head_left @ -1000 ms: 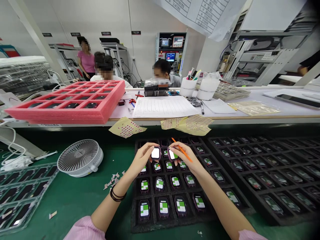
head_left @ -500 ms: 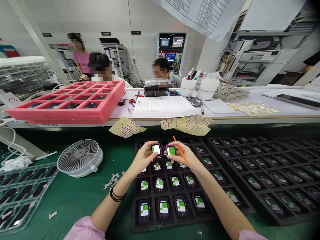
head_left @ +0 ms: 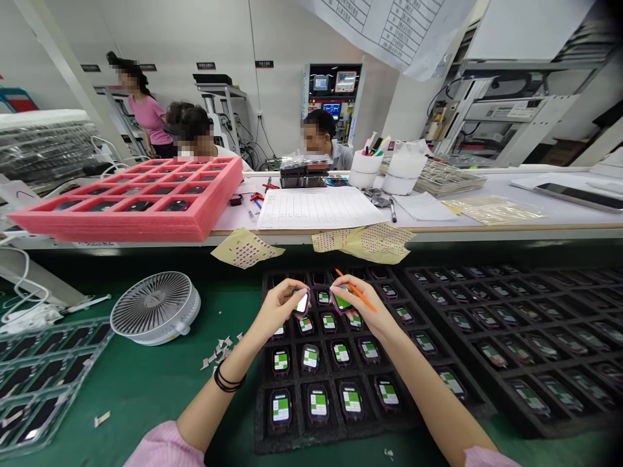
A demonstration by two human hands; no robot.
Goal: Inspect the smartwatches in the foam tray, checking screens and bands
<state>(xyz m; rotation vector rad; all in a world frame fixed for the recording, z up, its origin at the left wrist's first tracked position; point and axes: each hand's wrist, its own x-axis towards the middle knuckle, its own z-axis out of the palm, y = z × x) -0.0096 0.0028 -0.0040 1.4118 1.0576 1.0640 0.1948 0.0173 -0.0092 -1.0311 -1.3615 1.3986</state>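
Note:
Between the thumb and fingers of my left hand [head_left: 280, 306] is a smartwatch body [head_left: 301, 302] with a lit white and green screen, tilted. My right hand [head_left: 363, 301] grips a second smartwatch body [head_left: 342, 298] with a purple case and a green screen, also at a tilt. An orange pen-like stick [head_left: 357, 290] is tucked across the fingers of that same hand. Both hands hover over the back part of a black foam tray [head_left: 335, 436], whose compartments hold several similar watch bodies [head_left: 318, 401] with green and white screens.
Another black tray [head_left: 491, 389] of watches lies to the right. A white fan [head_left: 156, 308], small scraps [head_left: 221, 351] and a clear plastic tray [head_left: 48, 383] are on the left. The raised shelf bears a pink foam tray [head_left: 209, 214] and papers [head_left: 321, 209]. Several people are beyond it.
Both watch bodies have tilted and turned in my hands, and they are slightly farther apart. In the background, a person in pink has moved left.

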